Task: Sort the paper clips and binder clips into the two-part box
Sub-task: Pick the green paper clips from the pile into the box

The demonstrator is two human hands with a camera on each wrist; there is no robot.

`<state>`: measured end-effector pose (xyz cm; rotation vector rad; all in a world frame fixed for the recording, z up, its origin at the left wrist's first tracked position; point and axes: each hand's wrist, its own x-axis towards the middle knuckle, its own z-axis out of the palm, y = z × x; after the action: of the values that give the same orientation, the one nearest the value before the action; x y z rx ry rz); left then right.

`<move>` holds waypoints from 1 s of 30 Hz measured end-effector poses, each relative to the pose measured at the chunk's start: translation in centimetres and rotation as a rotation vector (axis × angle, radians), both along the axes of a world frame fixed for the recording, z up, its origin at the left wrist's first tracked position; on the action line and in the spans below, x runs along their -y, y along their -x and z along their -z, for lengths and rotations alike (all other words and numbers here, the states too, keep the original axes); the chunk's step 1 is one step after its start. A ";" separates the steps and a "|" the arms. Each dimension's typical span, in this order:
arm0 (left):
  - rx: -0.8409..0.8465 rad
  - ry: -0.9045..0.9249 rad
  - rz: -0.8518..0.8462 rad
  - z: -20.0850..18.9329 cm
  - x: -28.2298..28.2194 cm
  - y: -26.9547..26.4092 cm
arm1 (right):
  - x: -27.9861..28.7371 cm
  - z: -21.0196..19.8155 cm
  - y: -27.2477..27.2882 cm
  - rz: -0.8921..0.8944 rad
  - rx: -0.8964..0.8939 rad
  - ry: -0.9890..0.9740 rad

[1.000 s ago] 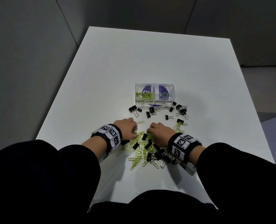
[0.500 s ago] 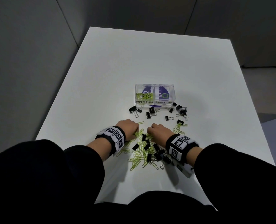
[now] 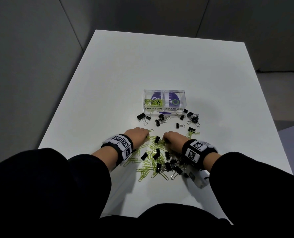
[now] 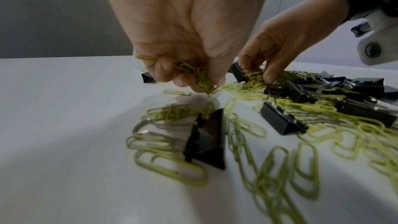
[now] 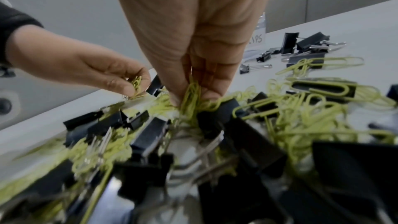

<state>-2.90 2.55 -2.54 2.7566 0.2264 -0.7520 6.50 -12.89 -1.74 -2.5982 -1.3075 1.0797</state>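
A clear two-part box (image 3: 165, 109) labelled PAPER CLIPS and BINDER CLIPS stands mid-table; its left part holds several yellow-green paper clips (image 3: 154, 102). A mixed pile of paper clips (image 3: 148, 166) and black binder clips (image 3: 170, 166) lies near the front edge. My left hand (image 3: 137, 134) grips a bunch of paper clips (image 4: 193, 74) at the pile's far left. My right hand (image 3: 174, 139) pinches a bunch of paper clips (image 5: 191, 94) at the pile's far right. A binder clip (image 3: 157, 139) lies between the hands.
More black binder clips (image 3: 160, 118) lie scattered in front of the box, with a cluster (image 3: 193, 118) to its right. A few paper clips (image 3: 191, 133) lie right of my right hand. The white table (image 3: 142, 66) stretches far beyond the box; grey walls surround it.
Both hands have stayed on the pile's far side, drawing slightly closer and gathering paper clips into their fingers. The box and scattered binder clips have not moved.
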 end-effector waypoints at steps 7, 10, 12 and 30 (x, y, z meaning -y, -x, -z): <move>-0.021 0.079 -0.076 -0.7 0.1 -0.4 | 0.3 -1.0 -1.4 0.129 -0.042 -0.096; -0.032 0.127 -0.113 -0.7 0.1 -0.5 | 0.3 -1.2 -1.6 0.189 -0.061 -0.124; -0.054 0.165 -0.144 -0.8 0.1 -0.5 | 0.4 -1.2 -1.7 0.240 -0.069 -0.131; -0.021 0.058 -0.097 -1.6 -0.7 -0.3 | 1.6 -1.3 -2.0 0.362 -0.024 -0.034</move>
<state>-2.64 3.23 -0.95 2.6627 0.3341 -0.7509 8.53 -14.53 -0.47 -2.6436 -0.7957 1.0081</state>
